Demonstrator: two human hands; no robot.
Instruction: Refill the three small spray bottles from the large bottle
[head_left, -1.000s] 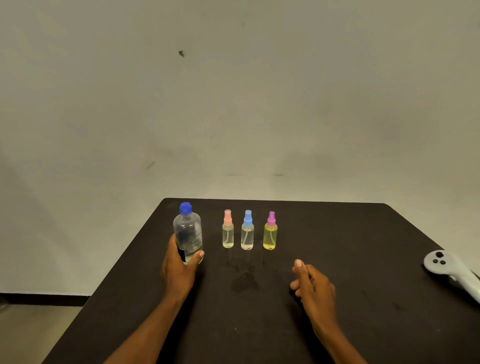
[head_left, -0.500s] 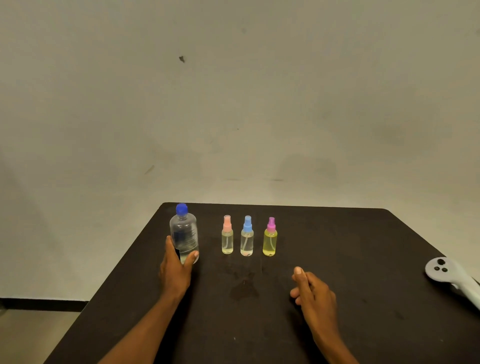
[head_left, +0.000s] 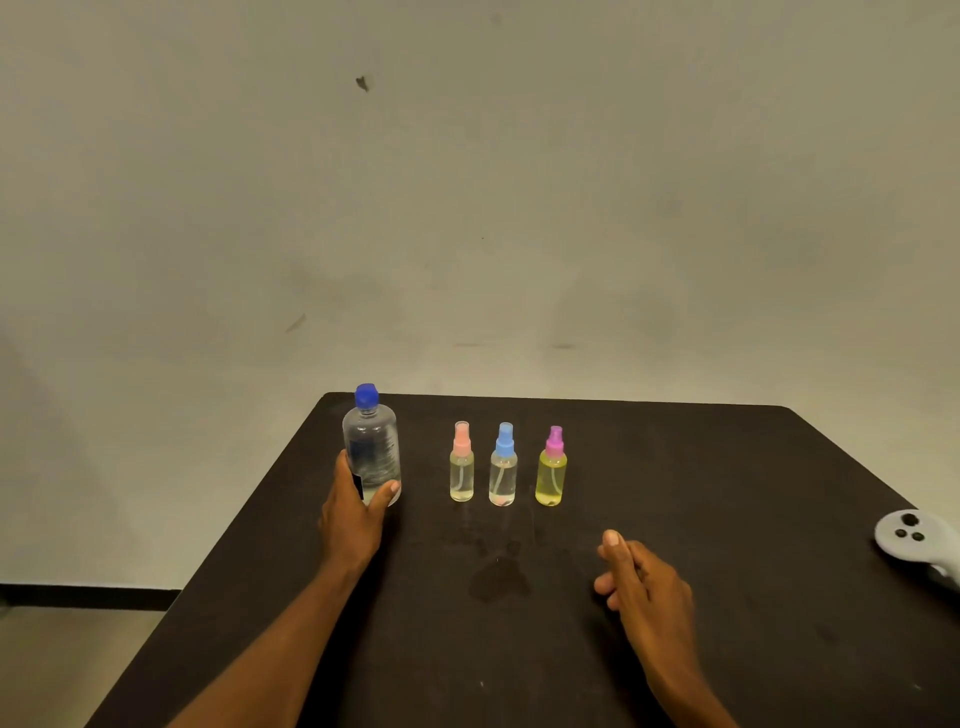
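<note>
A plain, matte grey-white wall (head_left: 467, 208) with a few scuffs stands behind a dark, dull tabletop (head_left: 701, 493) with rounded far corners. There are four bottles, all upright. One is the large bottle (head_left: 371, 447), clear plastic, round-shouldered, with a blue screw cap (head_left: 367, 396) and a dark label, near the tabletop's far left edge. To its right, three sprayers stand apart in a row: slim clear cylinders with narrow pump tops. The pink sprayer (head_left: 461, 470) and the blue sprayer (head_left: 503, 473) hold clear liquid low down, and the magenta sprayer (head_left: 551, 475) looks yellow. Both hands are bare. The left hand (head_left: 356, 514) grips the large bottle low on its body, thumb in front. The right hand (head_left: 644, 582) hovers edge-on nearer the camera, fingers loosely extended, holding nothing. A faint dark smear (head_left: 498, 577) marks the tabletop between the hands. One white, smooth controller (head_left: 906, 538) with three dark buttons lies at the right edge.
</note>
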